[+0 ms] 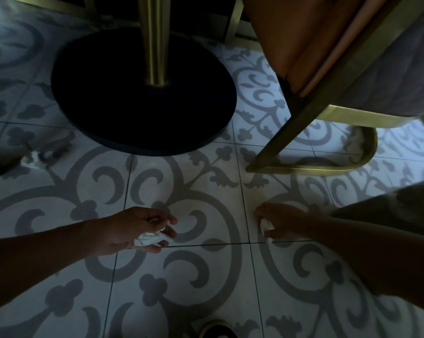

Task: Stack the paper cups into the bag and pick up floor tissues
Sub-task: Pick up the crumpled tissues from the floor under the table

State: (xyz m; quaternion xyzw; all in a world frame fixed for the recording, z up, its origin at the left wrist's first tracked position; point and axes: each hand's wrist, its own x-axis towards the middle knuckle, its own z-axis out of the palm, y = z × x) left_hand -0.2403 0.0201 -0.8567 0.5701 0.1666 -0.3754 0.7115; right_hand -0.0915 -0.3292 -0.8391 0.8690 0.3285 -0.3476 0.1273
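Left of the table base (142,91), a white scrap (31,161) is blurred; the shoe (217,329) is cut off.

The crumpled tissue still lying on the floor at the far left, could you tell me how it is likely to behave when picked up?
The floor tissue looks crumpled and thin, so probably very light and floppy. It should crush in a pinch, as the wad in the left hand has. It seems unlikely to roll.

Patterned floor (206,276): table base (142,93), perhaps a tissue (31,160).
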